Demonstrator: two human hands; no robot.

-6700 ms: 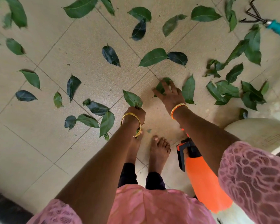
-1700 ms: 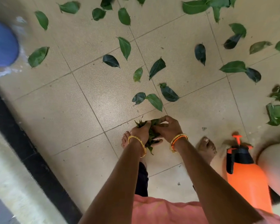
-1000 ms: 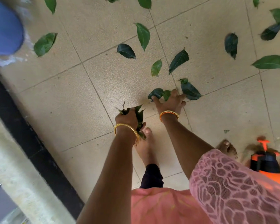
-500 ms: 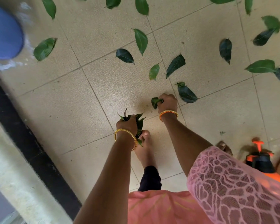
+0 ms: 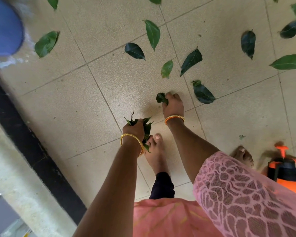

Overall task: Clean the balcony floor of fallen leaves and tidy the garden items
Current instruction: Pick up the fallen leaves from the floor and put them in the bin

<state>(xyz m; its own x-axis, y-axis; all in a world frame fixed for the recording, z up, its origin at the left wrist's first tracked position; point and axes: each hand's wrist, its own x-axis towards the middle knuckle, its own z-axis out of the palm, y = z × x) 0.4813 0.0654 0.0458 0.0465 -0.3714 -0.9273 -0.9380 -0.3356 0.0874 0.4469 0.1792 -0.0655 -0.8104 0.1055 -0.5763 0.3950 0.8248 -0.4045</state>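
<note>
Green leaves lie scattered over the beige tiled floor (image 5: 79,106). My left hand (image 5: 133,130) grips a bunch of gathered leaves (image 5: 146,128) just above my left foot. A little farther out, my right hand (image 5: 173,104) is low at the floor, its fingers curled round a dark leaf (image 5: 161,98). Close to that hand lie a dark leaf (image 5: 203,93), a small pale leaf (image 5: 167,68) and a long dark leaf (image 5: 191,60). More leaves (image 5: 152,33) lie farther out.
An orange pressure sprayer (image 5: 287,171) with a black collar stands at the right by my right foot (image 5: 243,155). A blue rounded object (image 5: 4,29) sits at the upper left. A black strip (image 5: 29,144) and a pale ledge border the floor on the left.
Over the last second my right hand closed round leaves on the floor and lifted them slightly. The left hand kept its bunch and barely moved.
</note>
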